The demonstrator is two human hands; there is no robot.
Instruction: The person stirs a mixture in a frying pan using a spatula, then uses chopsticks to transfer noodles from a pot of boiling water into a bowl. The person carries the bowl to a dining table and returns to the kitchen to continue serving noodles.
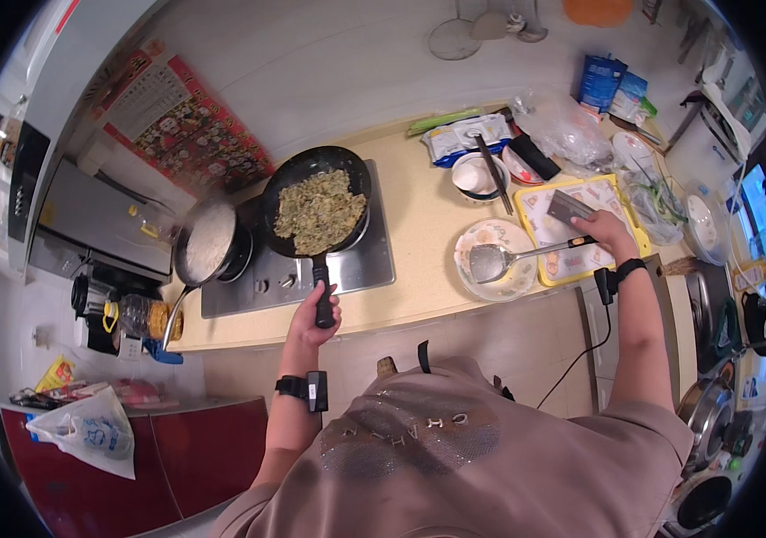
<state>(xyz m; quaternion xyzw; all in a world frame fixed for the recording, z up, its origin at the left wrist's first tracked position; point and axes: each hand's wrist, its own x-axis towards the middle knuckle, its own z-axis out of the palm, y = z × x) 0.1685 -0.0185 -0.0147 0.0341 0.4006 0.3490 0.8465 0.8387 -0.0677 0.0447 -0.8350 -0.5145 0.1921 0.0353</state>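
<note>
My left hand (313, 317) grips the black handle of a frying pan (351, 159). A chopped, greenish-yellow cooked mixture (321, 214) lies spread in that pan, over the right burner of the gas hob (383, 235). At the right, my right hand (603, 232) is closed around the handle end of a cleaver (564, 207), whose flat blade is over a yellow-rimmed cutting board (561, 261). Just below that hand, a metal spatula (488, 263) rests its head on a patterned plate (477, 232), its handle reaching across the board.
A second pan (207, 242) with pale contents steams on the left burner. Behind the plate are a white bowl (472, 176) with dark chopsticks (492, 176), a pack of wipes (467, 136) and plastic bags (558, 128). An oil bottle (147, 316) stands left of the hob.
</note>
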